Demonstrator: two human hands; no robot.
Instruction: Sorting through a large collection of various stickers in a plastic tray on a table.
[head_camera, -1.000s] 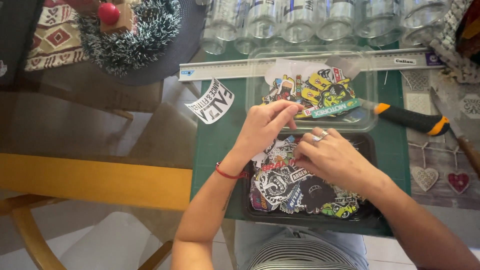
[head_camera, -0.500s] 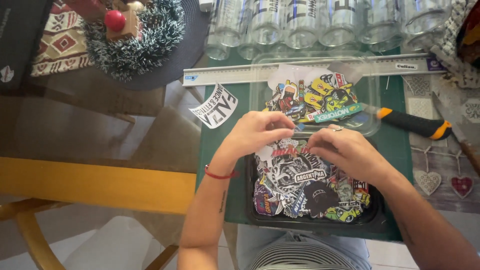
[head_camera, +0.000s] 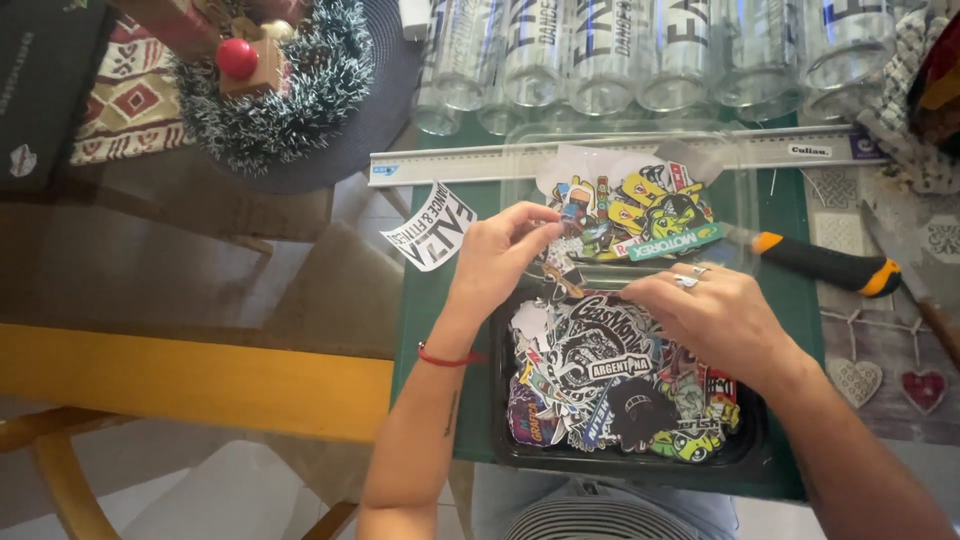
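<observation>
A black tray (head_camera: 750, 455) near me is heaped with colourful cut-out stickers (head_camera: 600, 375). Behind it a clear plastic lid (head_camera: 740, 190) holds more stickers (head_camera: 640, 215). My left hand (head_camera: 500, 260), a red string at the wrist, hovers over the gap between tray and lid and pinches a small sticker (head_camera: 572, 213) between thumb and fingers. My right hand (head_camera: 715, 315), with rings on two fingers, lies palm down on the far edge of the pile in the tray, fingers pressing into the stickers.
A black and orange utility knife (head_camera: 825, 265) lies right of the lid. A metal ruler (head_camera: 450, 165) runs along the back, with several glasses (head_camera: 600, 60) behind it. A loose white sticker (head_camera: 432, 227) lies at left, a tinsel wreath (head_camera: 285, 85) at the far left.
My left hand has lifted forward from the tray toward the lid, pinching a small sticker. My right hand has slid slightly right across the pile.
</observation>
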